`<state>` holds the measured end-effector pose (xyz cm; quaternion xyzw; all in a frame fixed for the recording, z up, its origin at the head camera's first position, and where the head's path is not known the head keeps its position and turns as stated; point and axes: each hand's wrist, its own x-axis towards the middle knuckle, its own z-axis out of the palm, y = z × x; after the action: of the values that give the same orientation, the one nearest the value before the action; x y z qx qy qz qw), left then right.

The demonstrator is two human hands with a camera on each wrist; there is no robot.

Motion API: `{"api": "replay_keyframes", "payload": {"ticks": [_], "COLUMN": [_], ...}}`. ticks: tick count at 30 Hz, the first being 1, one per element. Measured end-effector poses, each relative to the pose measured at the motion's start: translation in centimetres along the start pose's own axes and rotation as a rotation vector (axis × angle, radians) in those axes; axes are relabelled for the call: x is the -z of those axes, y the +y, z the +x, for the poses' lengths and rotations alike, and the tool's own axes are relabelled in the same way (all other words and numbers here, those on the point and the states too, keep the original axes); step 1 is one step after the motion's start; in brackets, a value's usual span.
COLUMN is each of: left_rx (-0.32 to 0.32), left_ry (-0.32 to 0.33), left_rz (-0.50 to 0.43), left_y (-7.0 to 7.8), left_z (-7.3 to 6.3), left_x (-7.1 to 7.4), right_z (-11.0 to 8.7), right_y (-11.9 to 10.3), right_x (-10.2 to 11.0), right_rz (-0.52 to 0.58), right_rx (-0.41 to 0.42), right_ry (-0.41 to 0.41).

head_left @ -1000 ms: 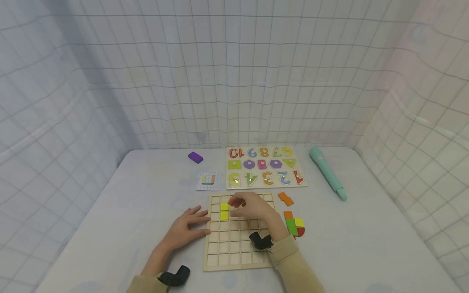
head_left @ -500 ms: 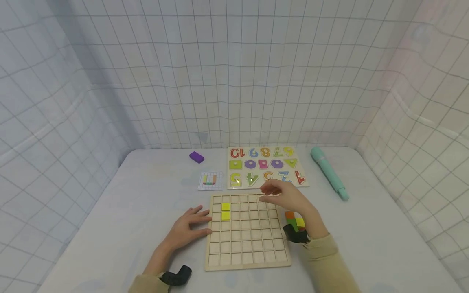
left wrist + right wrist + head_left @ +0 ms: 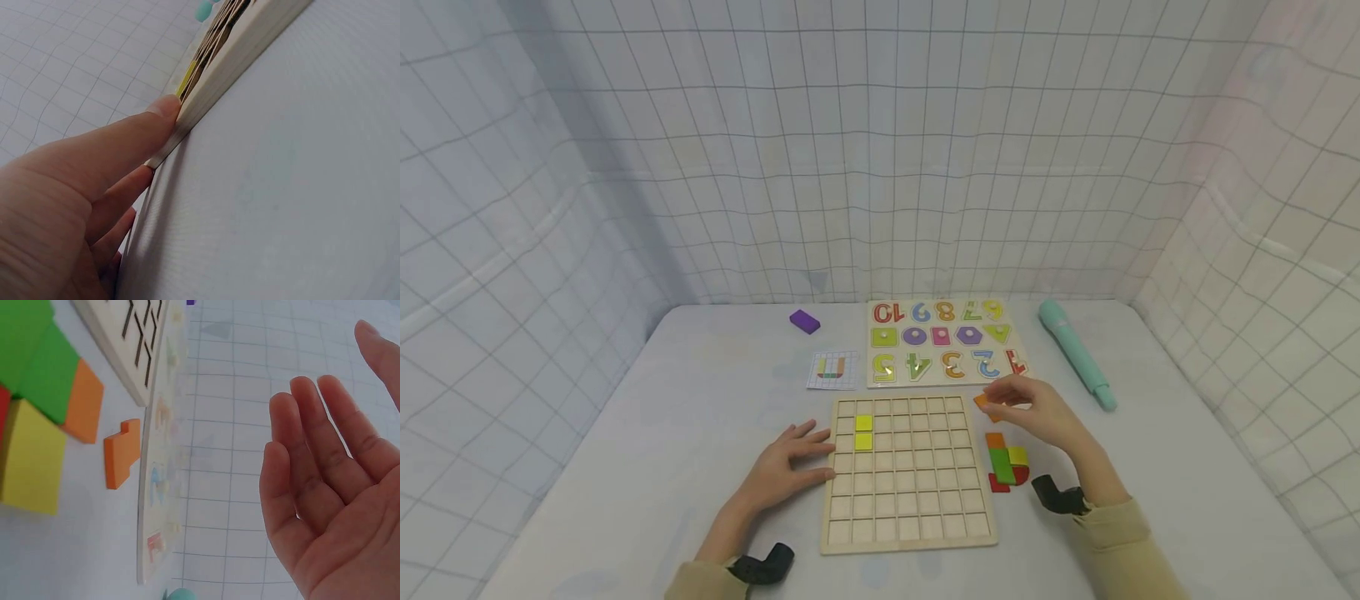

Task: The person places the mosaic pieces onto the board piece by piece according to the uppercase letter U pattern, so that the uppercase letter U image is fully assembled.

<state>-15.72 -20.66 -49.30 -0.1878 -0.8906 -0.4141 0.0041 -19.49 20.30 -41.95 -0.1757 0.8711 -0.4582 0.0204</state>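
Observation:
A wooden grid board point(image 3: 897, 483) lies in front of me, with two yellow square tiles point(image 3: 864, 441) set in cells near its far left corner. My left hand point(image 3: 781, 468) rests beside it, fingers spread. In the left wrist view the thumb point(image 3: 164, 107) touches the board's edge. Off the far right corner, my right hand point(image 3: 1037, 412) hovers over an orange stepped piece point(image 3: 122, 456), partly covering it in the head view. The right wrist view shows that hand with fingers extended, holding nothing, apart from the piece.
Right of the board lie a green piece point(image 3: 1002, 467), an orange piece point(image 3: 995, 440), a yellow piece point(image 3: 1018, 455) and red pieces point(image 3: 999, 484). Behind are a pattern card point(image 3: 819, 383), a number puzzle point(image 3: 901, 355), a purple block point(image 3: 805, 322) and a teal microphone-shaped stick point(image 3: 1078, 357).
My right hand has moved right, from beside the yellow tiles over the board to the orange stepped piece. The left hand keeps its place at the board's left edge.

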Motion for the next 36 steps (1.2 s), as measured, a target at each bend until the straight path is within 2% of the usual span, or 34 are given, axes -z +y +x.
{"api": "replay_keyframes", "payload": {"ticks": [6, 16, 25, 36], "left_rx": [0.008, 0.0, 0.0, 0.016], "left_ry": [0.002, -0.002, -0.006, -0.004], "left_rz": [-0.002, 0.005, -0.002, 0.0], "left_y": [0.2, 0.3, 0.3, 0.3], "left_z": [0.0, 0.0, 0.0, -0.1], "left_x": [0.0, 0.1, 0.1, 0.0], "right_z": [-1.1, -2.5, -2.7, -2.9], "right_y": [1.6, 3.6, 4.6, 5.3], "right_x": [0.0, -0.2, 0.0, -0.1], "right_rz": [-0.04, -0.034, -0.031, -0.023], "right_rx": [-0.005, -0.098, -0.097, -0.141], "right_ry": [0.021, 0.034, 0.041, 0.007]}}
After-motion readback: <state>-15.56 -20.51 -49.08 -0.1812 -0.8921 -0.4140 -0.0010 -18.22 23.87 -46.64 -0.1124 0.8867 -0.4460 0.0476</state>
